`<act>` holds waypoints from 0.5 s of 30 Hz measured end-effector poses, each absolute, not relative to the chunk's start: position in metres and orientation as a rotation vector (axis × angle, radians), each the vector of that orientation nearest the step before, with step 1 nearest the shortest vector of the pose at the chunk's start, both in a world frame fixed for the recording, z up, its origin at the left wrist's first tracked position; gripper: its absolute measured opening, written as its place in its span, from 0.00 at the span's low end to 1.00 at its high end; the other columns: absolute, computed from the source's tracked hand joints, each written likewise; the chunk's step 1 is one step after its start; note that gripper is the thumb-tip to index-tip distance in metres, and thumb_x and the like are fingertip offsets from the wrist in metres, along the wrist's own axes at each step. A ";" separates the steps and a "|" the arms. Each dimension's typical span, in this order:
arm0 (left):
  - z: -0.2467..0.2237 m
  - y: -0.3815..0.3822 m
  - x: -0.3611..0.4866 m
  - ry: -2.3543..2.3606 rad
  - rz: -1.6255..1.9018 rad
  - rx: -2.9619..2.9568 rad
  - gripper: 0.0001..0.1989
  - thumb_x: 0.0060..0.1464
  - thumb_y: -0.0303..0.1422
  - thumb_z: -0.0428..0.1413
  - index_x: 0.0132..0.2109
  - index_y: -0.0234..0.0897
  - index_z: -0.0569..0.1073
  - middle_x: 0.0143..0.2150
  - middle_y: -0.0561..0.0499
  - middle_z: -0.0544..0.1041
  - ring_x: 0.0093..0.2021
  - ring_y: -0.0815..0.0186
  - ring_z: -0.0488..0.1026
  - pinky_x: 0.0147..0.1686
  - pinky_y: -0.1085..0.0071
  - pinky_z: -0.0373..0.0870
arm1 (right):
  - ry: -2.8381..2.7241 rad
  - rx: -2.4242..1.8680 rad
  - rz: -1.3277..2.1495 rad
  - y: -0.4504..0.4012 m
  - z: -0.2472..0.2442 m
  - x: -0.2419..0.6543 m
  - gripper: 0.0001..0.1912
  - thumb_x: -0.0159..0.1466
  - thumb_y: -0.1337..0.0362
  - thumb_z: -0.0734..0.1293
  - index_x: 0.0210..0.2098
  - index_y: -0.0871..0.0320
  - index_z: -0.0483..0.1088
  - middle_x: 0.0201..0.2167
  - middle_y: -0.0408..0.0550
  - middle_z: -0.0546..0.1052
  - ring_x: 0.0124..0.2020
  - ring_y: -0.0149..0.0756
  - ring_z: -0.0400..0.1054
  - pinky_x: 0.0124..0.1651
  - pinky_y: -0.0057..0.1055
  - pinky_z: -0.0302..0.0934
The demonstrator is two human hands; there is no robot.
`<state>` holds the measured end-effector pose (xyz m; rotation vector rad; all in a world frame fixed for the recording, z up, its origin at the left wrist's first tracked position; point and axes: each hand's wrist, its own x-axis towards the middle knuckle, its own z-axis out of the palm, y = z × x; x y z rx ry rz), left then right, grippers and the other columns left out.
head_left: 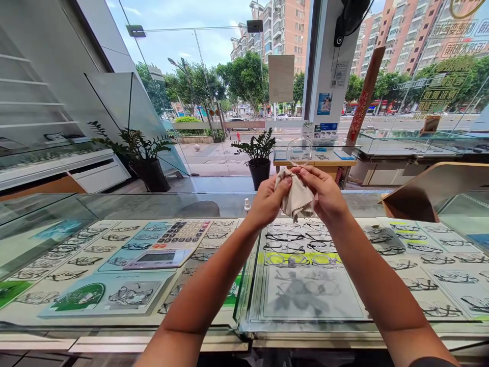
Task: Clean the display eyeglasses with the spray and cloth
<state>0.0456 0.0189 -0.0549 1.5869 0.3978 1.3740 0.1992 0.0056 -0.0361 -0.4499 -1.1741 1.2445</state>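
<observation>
Above the glass counter, my left hand (272,196) is closed on a pale beige cleaning cloth (297,198) with a zigzag-cut edge, the thumb pressing into it. My right hand (324,191) pinches the lower part of a pair of thin-rimmed eyeglasses (300,151) and also touches the cloth. One round, clear lens rim stands up above the fingertips; the rest of the eyeglasses is hidden by the cloth and hands. Both hands are close together, with the cloth hanging between them.
Under the glass countertop (313,285) lie rows of eyeglasses (284,247). A large calculator (168,250) rests at left. Behind my left wrist stands a small spray bottle (247,205). A wooden-framed mirror or stand (431,191) is at right. Potted plants (260,171) stand beyond.
</observation>
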 end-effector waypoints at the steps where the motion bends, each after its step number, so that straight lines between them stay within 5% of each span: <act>1: -0.053 0.018 0.043 0.377 1.302 1.600 0.23 0.61 0.50 0.66 0.50 0.35 0.82 0.41 0.47 0.82 0.37 0.68 0.76 0.38 0.73 0.72 | -1.178 -0.454 1.234 0.006 -0.035 0.202 0.14 0.55 0.51 0.82 0.37 0.50 0.85 0.38 0.43 0.86 0.40 0.35 0.78 0.48 0.33 0.74; 5: -0.045 0.010 0.036 0.398 1.131 1.616 0.25 0.54 0.43 0.72 0.55 0.39 0.81 0.42 0.48 0.82 0.37 0.67 0.76 0.40 0.70 0.74 | -1.197 -0.477 1.241 0.006 -0.033 0.209 0.12 0.57 0.52 0.81 0.35 0.51 0.84 0.37 0.44 0.85 0.38 0.35 0.76 0.48 0.34 0.73; 15: -0.042 0.011 0.029 0.432 1.089 1.750 0.21 0.59 0.48 0.68 0.51 0.38 0.83 0.40 0.47 0.81 0.37 0.66 0.74 0.38 0.70 0.72 | -1.212 -0.479 1.299 0.006 -0.034 0.210 0.14 0.55 0.51 0.82 0.35 0.51 0.84 0.36 0.44 0.84 0.35 0.33 0.75 0.41 0.31 0.72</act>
